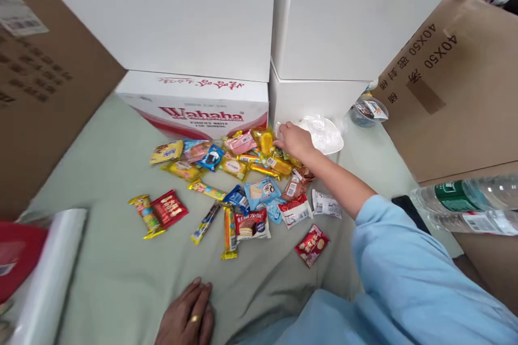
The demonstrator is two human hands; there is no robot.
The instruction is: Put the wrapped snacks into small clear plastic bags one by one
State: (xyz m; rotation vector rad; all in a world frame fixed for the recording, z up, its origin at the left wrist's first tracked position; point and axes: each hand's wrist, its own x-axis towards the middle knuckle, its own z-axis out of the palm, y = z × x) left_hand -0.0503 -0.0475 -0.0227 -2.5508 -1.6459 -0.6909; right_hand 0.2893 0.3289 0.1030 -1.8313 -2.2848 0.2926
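My right hand (297, 141), at the end of a light blue sleeve, reaches to the back of a heap of wrapped snacks. Its fingers are bent beside a yellow-wrapped cake (266, 143); what they grip, if anything, is hidden. A white bowl (336, 143) with a crumpled clear plastic bag (319, 130) in it stands just beyond that hand. My left hand (186, 315), with a ring on one finger, rests on the cloth at the bottom, loosely extended and holding nothing. In front lie a red packet (312, 245), a brown-and-white packet (253, 225) and a yellow stick packet (230, 232).
Behind the snacks are a Wahaha carton (194, 110) and white boxes (324, 97). Cardboard walls (465, 86) stand at both sides. Clear bottles (469, 195), a dark phone-like object (408, 213) and a round plastic tub (368, 113) are at right, a white roll (56, 275) at left.
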